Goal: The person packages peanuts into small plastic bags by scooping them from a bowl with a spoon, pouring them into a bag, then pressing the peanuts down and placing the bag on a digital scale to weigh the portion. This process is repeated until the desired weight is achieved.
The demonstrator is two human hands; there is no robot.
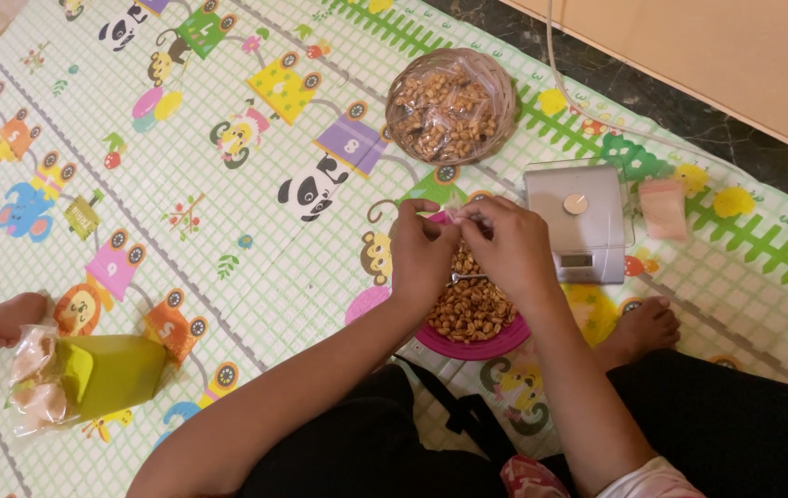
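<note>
Pink plastic shows between my fingertips: my left hand (421, 251) and right hand (509, 244) meet at the middle of the frame, both pinching a small pink packet (444, 219) just above the pink bowl (481, 343) of brown nuts (469, 309). Just right of my right hand sits a grey kitchen scale (583, 221), with a stack of pink packets (663, 208) beside it. At upper centre lies a basket (451, 104) of bagged nuts. A green box (112, 373) rests lower left on the play mat (255, 277).
</note>
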